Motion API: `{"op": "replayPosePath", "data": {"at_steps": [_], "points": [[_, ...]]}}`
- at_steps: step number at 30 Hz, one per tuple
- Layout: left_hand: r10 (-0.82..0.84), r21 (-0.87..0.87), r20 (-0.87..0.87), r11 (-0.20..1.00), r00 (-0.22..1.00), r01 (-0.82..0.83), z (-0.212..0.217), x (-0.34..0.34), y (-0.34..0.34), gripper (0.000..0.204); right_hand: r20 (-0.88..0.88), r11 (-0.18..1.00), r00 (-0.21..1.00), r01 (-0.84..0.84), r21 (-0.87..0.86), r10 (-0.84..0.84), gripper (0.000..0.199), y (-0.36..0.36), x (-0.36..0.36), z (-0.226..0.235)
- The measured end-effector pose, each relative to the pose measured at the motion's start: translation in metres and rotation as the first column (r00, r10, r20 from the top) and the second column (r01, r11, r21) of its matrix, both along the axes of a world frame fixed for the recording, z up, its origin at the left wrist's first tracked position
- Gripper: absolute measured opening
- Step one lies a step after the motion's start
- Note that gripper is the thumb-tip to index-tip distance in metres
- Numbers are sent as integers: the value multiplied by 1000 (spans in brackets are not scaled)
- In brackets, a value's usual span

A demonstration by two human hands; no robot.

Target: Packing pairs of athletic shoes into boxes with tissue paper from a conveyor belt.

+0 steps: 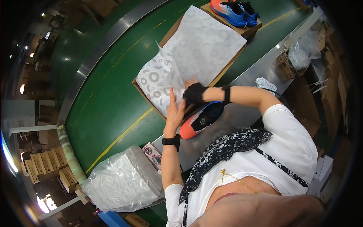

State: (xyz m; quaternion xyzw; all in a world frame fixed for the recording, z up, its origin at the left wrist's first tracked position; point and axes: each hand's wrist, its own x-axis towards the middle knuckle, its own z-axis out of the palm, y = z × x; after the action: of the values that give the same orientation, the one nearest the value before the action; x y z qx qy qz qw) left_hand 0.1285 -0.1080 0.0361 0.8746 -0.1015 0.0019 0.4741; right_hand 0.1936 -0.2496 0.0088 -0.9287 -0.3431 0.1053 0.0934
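Note:
A sheet of white patterned wrapping paper [206, 41] lies in and over an open cardboard box [149, 96], one corner folded up on the left. My left hand [174, 113], a black band at its wrist, rests with fingers stretched out against the paper near the box's close edge. Just right of it, my right hand [193, 92] lies on the paper in a black covering, bare fingertips apart and slightly blurred. Below that wrist sits an orange, black and blue sports shoe [202, 120], partly hidden by my forearm. Whatever lies under the paper is hidden.
A green conveyor belt [117, 113] runs beneath the box, edged by a metal rail [242, 77]. Blue and orange shoes [236, 14] stand on another box at the far end. A plastic-wrapped paper stack [123, 179] is near left, beside a phone-patterned box [152, 154].

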Motion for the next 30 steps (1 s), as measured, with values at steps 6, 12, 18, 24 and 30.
{"op": "replayPosePath", "data": {"at_steps": [6, 12, 18, 24, 30], "points": [[-102, 444, -361, 855, 927, 267, -16, 4, -14, 36, 81, 913, 924, 381, -145, -373, 41, -98, 10, 26], [-4, -168, -230, 985, 973, -36, 5, -39, -22, 41, 255, 842, 919, -382, 381, 302, 25, -105, -71, 11], [-155, 541, 256, 841, 954, -9, -33, -97, -16, 70, 451, 813, 827, -496, 307, 334, 8, -90, -69, -11], [272, -143, -37, 951, 962, -274, -26, -91, 7, 62, 582, 730, 677, -655, 196, 451, 18, -56, -49, 96], [222, -681, -146, 685, 964, -261, 31, -55, 20, 46, 687, 581, 727, -555, 596, -10, 33, -58, -37, 176]]}}
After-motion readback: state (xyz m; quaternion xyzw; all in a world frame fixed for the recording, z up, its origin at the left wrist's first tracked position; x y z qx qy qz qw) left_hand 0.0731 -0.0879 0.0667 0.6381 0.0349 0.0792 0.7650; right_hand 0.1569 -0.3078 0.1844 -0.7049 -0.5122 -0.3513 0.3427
